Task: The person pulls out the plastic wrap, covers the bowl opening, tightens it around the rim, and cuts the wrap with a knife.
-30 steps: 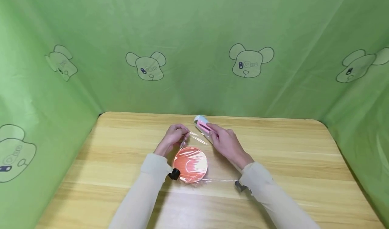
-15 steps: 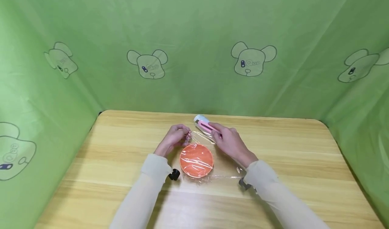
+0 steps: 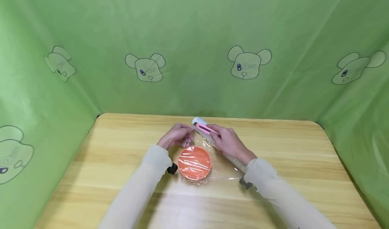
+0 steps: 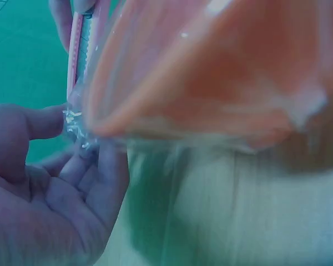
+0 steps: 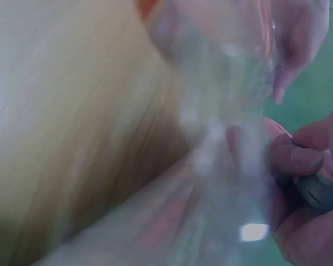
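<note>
An orange bowl (image 3: 194,163) stands on the table with clear cling film stretched over its top. My left hand (image 3: 177,135) pinches a bunched edge of the cling film (image 4: 77,128) at the bowl's far left side. In my right hand (image 3: 230,142) is a pink utility knife (image 3: 204,128), gripped with its tip pointing left and away, close to my left fingertips. Under and behind the knife lies the cling film roll (image 3: 198,121), partly hidden by my right hand. From the roll the film runs to the bowl, wrinkled and shiny in the right wrist view.
The light wooden table (image 3: 127,192) has rounded far corners. Green cloth (image 3: 194,94) with bear-head outlines hangs along its back and sides. Below the bowl, loose film reaches right toward a dark camera (image 3: 244,183) at my right wrist.
My left hand has moved right, closer to the knife's tip, with the film bunched tighter. The bowl has shifted slightly right. My right hand keeps its grip on the knife.
</note>
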Tool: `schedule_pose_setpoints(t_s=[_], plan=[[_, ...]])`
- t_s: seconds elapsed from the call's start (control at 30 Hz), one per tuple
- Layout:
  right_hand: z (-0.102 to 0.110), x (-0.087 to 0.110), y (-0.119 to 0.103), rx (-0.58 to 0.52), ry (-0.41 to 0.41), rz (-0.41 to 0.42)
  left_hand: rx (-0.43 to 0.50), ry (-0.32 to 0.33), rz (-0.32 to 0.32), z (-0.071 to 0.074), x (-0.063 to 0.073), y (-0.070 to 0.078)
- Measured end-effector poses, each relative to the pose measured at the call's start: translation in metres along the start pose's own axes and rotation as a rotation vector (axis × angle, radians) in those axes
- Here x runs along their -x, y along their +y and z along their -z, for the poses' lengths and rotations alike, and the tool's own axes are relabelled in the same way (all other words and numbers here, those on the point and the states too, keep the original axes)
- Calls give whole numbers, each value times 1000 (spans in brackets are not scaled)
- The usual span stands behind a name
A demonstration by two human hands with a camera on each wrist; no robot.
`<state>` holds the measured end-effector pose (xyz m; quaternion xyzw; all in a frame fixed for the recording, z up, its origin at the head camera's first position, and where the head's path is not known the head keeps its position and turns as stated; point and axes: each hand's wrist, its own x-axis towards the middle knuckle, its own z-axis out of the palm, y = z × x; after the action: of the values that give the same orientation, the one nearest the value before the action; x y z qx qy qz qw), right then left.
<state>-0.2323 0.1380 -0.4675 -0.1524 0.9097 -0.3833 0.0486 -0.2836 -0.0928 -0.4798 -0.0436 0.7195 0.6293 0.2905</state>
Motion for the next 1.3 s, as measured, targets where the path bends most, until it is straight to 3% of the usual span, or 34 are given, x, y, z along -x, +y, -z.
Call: schedule_pose_setpoints(t_s=[0.3, 0.7, 0.93, 1.07, 1.3], plan=[[3, 1, 2, 62, -8, -4, 33, 106, -75, -8, 3, -2], [10, 3, 5, 101, -45, -5, 6, 114, -80, -6, 6, -7], [13, 2, 14, 79, 2, 17, 22, 127, -95, -7, 10, -12], [16, 1, 18, 48, 30, 16, 58, 111, -68, -6, 11, -12], [17, -4, 11, 73, -24, 25, 126, 120, -59, -6, 13, -16]])
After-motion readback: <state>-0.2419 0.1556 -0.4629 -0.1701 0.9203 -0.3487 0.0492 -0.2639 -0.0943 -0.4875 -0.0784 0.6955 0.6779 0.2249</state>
